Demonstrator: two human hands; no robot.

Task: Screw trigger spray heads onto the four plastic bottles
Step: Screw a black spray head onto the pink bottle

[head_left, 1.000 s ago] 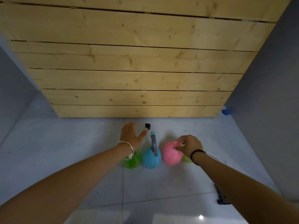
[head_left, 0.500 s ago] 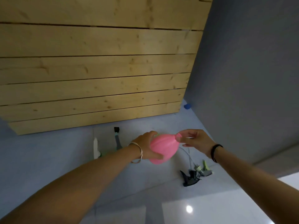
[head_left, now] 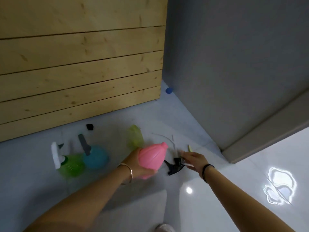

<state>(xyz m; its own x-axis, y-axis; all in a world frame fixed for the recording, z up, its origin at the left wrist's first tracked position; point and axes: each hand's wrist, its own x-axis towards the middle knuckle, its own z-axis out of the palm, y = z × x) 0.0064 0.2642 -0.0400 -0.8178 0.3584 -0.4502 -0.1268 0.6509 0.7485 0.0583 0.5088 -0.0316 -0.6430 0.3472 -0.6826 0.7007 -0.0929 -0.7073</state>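
My left hand (head_left: 139, 164) grips a pink bottle (head_left: 153, 156) above the floor, tilted, with its bare neck pointing up and to the right. My right hand (head_left: 194, 159) hovers with fingers apart just over a black trigger spray head (head_left: 173, 166) lying on the floor. A second, yellow-green head (head_left: 189, 148) lies just beyond it, blurred. A yellow-green bottle (head_left: 134, 137) with no head stands behind the pink one. Further left stand a blue bottle (head_left: 96, 156) with a grey head and a green bottle (head_left: 71, 165) with a white head.
A wooden plank wall (head_left: 80, 72) rises behind the bottles, and a grey wall (head_left: 234, 64) closes the right side. A small black cap (head_left: 89, 126) lies near the planks. A blue object (head_left: 169, 90) sits in the far corner. The floor is glossy pale tile.
My right hand let go of the pink bottle's neck and dropped toward the black spray head. My left hand keeps the pink bottle. The camera swung right and down.
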